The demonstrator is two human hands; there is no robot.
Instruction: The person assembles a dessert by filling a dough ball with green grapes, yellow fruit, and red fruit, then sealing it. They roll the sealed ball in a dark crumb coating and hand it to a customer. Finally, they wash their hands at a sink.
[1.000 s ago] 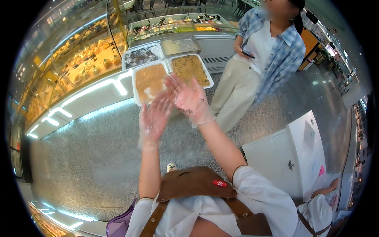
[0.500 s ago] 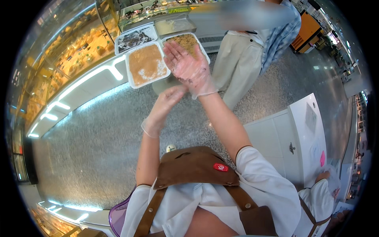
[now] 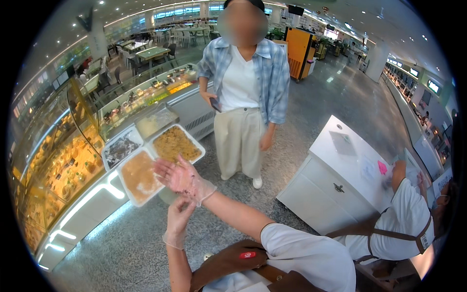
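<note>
My right hand (image 3: 181, 181), in a clear plastic glove, is held palm up with its fingers stretched out, and dark crumbs stick to the palm. My left hand (image 3: 179, 214), also gloved, is closed in a pinch at the loose cuff of the right glove (image 3: 206, 191). Just beyond the hands, a white tray of tan powder (image 3: 138, 171) sits beside a white tray of golden-brown crumbs (image 3: 176, 142). Farther left lies a white tray with dark crumbs and white powder (image 3: 121, 149). Behind these stands a metal tray with pale contents (image 3: 154, 122).
A person in a checked shirt (image 3: 277, 82) stands ahead. Along the left runs a lit glass display case (image 3: 53, 170), with a chilled food counter (image 3: 146, 95) beyond. To the right are a white cabinet (image 3: 316, 190) and a person in a brown apron (image 3: 399, 228).
The view has tilted up and turned, so the hands and trays appear lower and farther left. My right palm stays open, with my left fingers at its cuff.
</note>
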